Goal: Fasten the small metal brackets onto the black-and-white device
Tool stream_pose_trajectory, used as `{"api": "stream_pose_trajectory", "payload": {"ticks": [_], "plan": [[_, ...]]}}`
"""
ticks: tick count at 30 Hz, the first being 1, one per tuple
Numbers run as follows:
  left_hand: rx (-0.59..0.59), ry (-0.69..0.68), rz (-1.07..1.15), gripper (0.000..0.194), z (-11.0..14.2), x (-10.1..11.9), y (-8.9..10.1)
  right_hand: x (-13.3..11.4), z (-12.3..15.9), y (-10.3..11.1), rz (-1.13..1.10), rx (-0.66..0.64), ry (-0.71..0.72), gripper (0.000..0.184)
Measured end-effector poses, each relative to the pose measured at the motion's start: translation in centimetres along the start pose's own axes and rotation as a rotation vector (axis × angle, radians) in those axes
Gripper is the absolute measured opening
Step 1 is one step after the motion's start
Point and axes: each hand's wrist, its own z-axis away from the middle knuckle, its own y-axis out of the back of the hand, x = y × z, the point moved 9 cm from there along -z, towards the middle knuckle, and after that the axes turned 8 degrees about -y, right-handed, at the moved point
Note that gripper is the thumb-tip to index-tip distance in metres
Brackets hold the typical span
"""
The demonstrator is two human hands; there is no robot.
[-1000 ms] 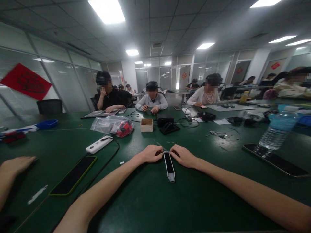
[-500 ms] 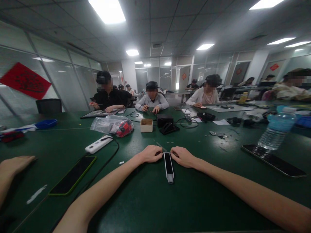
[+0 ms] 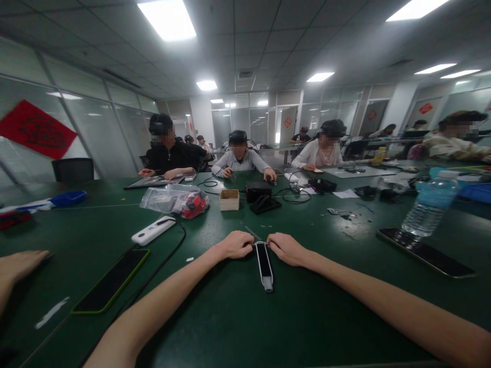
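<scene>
A slim white handheld device (image 3: 264,266) with a long black screen lies on the green table, its narrow tip toward me. My left hand (image 3: 238,244) is closed at the left of its far end, fingertips pinched together. On the other side, my right hand (image 3: 287,249) is curled in the same way, close to that end. A thin pale line shows between the fingertips at the device's top. What either hand pinches is too small and hidden to make out. A thin clear strip (image 3: 250,232) lies just beyond.
Left are a green-edged phone (image 3: 111,281), a white power bank (image 3: 153,231) with a black cable, and another person's hand (image 3: 25,265). Ahead stand a small box (image 3: 229,200) and a plastic bag (image 3: 163,198). At right, a water bottle (image 3: 431,204) stands by a phone (image 3: 425,253).
My view has shifted slightly. Both hands stay at the device's far end with little movement. Across the table, a person's hand has moved to the right, near the black box.
</scene>
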Motion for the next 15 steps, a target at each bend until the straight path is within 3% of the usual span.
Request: {"api": "stream_pose_trajectory", "payload": {"ticks": [10,15], "plan": [[-0.008,0.020,0.009,0.017,0.1,0.1,0.2,-0.5,0.2,0.4,0.015,0.057,0.034,0.013],[-0.009,0.018,0.023,0.015,0.1,0.1,0.3,0.2,0.1,1.4,0.066,0.181,0.035,0.017]]}}
